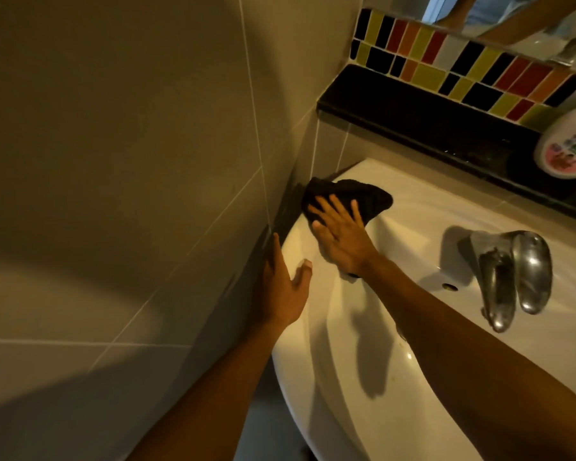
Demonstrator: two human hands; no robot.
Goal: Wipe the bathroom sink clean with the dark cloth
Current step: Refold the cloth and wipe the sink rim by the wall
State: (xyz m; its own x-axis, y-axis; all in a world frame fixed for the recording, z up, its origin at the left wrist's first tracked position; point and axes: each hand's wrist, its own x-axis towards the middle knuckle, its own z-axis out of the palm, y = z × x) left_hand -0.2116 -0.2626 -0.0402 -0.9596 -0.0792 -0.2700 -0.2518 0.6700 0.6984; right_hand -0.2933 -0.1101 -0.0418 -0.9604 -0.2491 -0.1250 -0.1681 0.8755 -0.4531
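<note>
The right hand [341,239] is pressing flat, fingers spread, on the dark cloth [350,196] at the sink [396,207] rim's far-left corner; the left hand [281,289], open, is bracing the sink's left edge.

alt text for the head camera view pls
A person's right hand presses a dark cloth flat on the white ceramic sink rim's back corner, while the left hand rests on its edge; a chrome faucet stands right.

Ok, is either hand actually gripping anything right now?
No grip. The right hand presses flat on the dark cloth, fingers spread over its near part. The left hand rests open on the sink rim.
</note>
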